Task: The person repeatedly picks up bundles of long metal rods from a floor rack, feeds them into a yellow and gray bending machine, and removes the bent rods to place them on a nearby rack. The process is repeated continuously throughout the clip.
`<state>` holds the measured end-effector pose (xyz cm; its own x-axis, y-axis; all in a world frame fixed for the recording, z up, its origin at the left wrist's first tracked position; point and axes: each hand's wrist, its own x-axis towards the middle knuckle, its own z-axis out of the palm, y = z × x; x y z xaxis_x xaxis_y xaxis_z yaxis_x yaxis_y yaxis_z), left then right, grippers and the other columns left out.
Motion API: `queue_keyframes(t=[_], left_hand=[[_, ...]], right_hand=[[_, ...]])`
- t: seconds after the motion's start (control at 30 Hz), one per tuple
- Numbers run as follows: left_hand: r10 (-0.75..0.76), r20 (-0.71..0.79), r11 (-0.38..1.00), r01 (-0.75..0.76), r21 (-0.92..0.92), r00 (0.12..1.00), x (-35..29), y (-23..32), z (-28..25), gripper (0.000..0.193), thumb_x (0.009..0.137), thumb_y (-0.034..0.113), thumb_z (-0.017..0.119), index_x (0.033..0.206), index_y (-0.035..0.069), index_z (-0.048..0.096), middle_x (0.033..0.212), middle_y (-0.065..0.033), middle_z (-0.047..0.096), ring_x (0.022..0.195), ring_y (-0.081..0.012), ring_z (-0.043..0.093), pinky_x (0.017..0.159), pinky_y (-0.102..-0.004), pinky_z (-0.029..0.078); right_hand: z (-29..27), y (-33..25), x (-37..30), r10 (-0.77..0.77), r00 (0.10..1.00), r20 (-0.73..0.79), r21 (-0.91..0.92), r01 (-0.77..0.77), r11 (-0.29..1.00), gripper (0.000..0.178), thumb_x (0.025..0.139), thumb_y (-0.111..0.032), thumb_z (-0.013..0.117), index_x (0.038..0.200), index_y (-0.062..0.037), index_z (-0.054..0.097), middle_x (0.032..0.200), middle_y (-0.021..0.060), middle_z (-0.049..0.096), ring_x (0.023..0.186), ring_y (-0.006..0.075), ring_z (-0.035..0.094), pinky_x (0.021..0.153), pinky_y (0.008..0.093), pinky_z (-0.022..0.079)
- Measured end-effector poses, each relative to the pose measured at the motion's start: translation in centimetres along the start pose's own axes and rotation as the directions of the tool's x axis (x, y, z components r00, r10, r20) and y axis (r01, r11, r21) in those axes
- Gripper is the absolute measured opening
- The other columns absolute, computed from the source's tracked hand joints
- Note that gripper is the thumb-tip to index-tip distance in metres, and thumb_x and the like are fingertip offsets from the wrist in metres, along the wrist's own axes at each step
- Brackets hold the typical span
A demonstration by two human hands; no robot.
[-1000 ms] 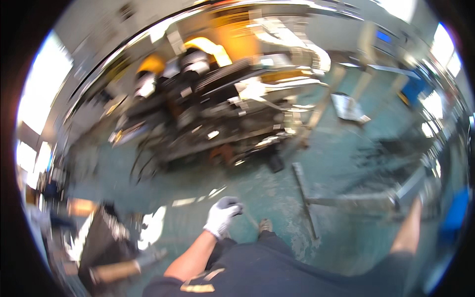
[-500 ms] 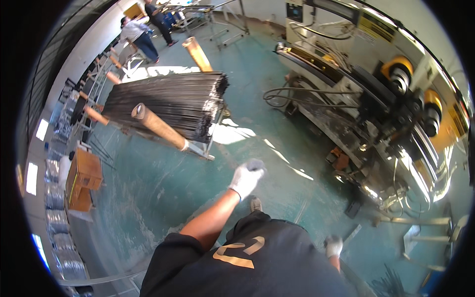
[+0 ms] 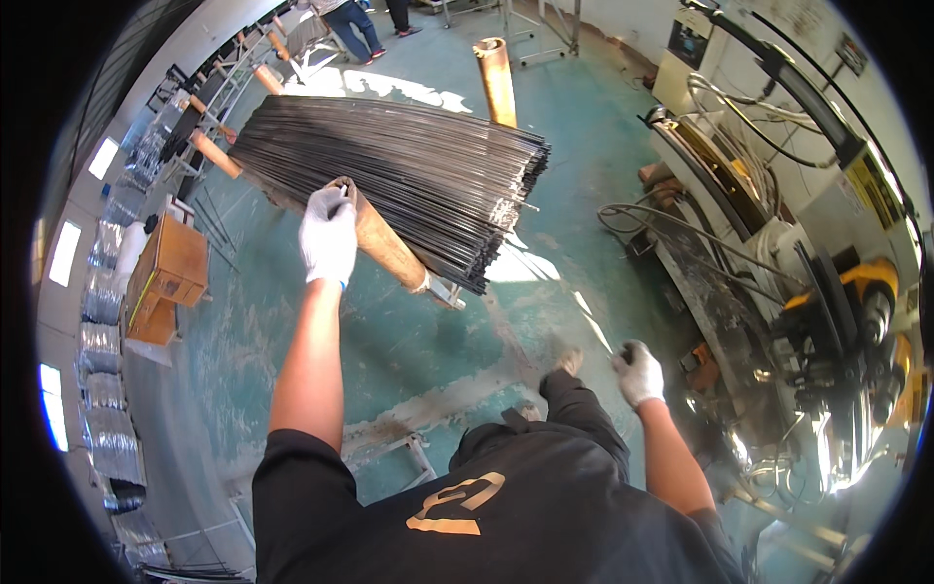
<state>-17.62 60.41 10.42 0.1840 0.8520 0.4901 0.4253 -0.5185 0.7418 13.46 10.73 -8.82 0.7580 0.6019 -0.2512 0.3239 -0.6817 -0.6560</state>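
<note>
My left hand (image 3: 329, 237), in a white work glove, is raised with its fingers curled at the top end of a brown cardboard tube (image 3: 387, 241). Whether it grips the tube's rim or only passes in front of it, I cannot tell. The tube slants up from a metal rack, beside a big stack of long thin black rods (image 3: 389, 156). Lower right, my right hand (image 3: 639, 375) hangs over the floor in a white glove with dark fingertips. Its fingers are curled in, and nothing shows in them.
Another upright cardboard tube (image 3: 495, 83) rises beyond the rods. On the right stands a long machine (image 3: 715, 282) with hoses and yellow-and-black parts. Brown cartons (image 3: 173, 263) and silver-wrapped bundles (image 3: 100, 350) line the left. Two people (image 3: 355, 29) are at the far end. Behind my left arm is a metal frame (image 3: 420, 457).
My view has swung left and nearer the rods. My left hand has moved left and up to the tube's end. My right hand has come forward, and one foot has stepped ahead.
</note>
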Motion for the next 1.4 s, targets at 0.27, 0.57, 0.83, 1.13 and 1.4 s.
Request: queue_keyframes(t=[0.27, 0.57, 0.83, 1.13, 1.4], left_hand=[[0.001, -0.072, 0.656, 0.053, 0.753, 0.997, 9.6, -4.3, 4.2, 0.039, 0.099, 0.043, 0.077, 0.124, 0.012, 0.079, 0.119, -0.0156, 0.083, 0.113, -0.0402, 0.076, 0.103, -0.0531, 0.060], [0.206, -0.026, 0.510, -0.085, 0.856, 0.978, 11.3, -4.7, 8.4, 0.014, 0.087, 0.025, 0.083, 0.095, 0.016, 0.075, 0.095, -0.0061, 0.077, 0.089, -0.0353, 0.069, 0.080, -0.0520, 0.053], [0.178, -0.062, 0.508, -0.038, 0.861, 0.982, 12.5, -3.9, 9.2, 0.009, 0.088, 0.015, 0.080, 0.094, 0.016, 0.073, 0.098, -0.0039, 0.077, 0.089, -0.0326, 0.067, 0.082, -0.0494, 0.052], [0.193, -0.096, 0.501, -0.014, 0.865, 0.976, 12.5, -4.1, 9.4, 0.008, 0.090, 0.012, 0.077, 0.093, 0.016, 0.071, 0.099, -0.0045, 0.077, 0.088, -0.0321, 0.068, 0.082, -0.0479, 0.051], [0.183, -0.094, 0.560, -0.025, 0.828, 0.979, 11.5, -3.8, 8.6, 0.007, 0.091, 0.014, 0.078, 0.095, 0.015, 0.073, 0.100, -0.0028, 0.076, 0.093, -0.0308, 0.069, 0.088, -0.0465, 0.052]], right_hand=[[14.2, -22.7, 18.5, -0.422, 0.865, 0.271, -0.033, 0.446, 0.894, 0.063, 0.093, -0.029, 0.088, 0.147, -0.0039, 0.066, 0.142, 0.0274, 0.073, 0.134, 0.0438, 0.070, 0.113, 0.0507, 0.056], [27.7, -34.9, 32.3, -0.493, 0.806, 0.327, -0.303, 0.583, 0.754, 0.083, 0.089, -0.049, 0.090, 0.144, 0.0044, 0.057, 0.145, 0.0224, 0.065, 0.135, 0.0422, 0.060, 0.114, 0.0541, 0.049], [29.4, -36.9, 33.9, -0.403, 0.723, 0.561, -0.232, 0.605, 0.762, 0.047, 0.099, -0.040, 0.083, 0.118, 0.0009, 0.072, 0.120, 0.0252, 0.077, 0.116, 0.0444, 0.074, 0.098, 0.0542, 0.061], [27.9, -39.1, 38.9, -0.238, 0.566, 0.789, -0.165, 0.569, 0.806, 0.044, 0.091, -0.039, 0.086, 0.112, -0.0009, 0.086, 0.114, 0.0296, 0.082, 0.111, 0.0464, 0.080, 0.099, 0.0504, 0.065], [28.8, -35.2, 43.3, -0.293, 0.363, 0.885, 0.233, 0.201, 0.952, 0.065, 0.089, -0.030, 0.098, 0.129, 0.0139, 0.072, 0.099, 0.0202, 0.081, 0.089, 0.0255, 0.079, 0.083, 0.0398, 0.064]])
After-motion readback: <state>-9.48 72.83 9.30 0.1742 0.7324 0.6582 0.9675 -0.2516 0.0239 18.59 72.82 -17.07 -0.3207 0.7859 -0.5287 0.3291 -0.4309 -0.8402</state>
